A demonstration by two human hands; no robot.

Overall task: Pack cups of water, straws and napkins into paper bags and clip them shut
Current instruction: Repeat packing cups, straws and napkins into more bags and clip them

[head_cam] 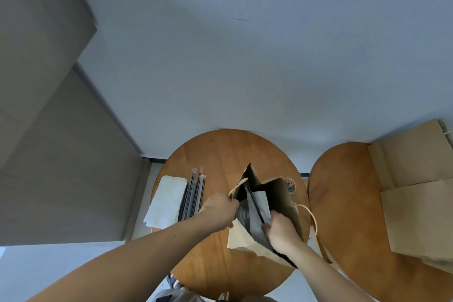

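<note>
Your left hand (218,208) pinches the rim of the floppy paper bag (284,198) while your right hand (282,230) grips the soft napkin (262,203) and light straw (255,203); hold them low, gently.

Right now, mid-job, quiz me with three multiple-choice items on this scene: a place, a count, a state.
1. The loose straws lie: A) between the napkin stack and the bag; B) behind the bag; C) on the floor.
2. Round wooden tables in view: A) one; B) two; C) three.
3. The same bag is: A) clipped shut; B) lying flat; C) standing open.
Answers: A, napkins on their left, bag on their right; B, left table, right table; C, the right hand holds a napkin inside it.
</note>
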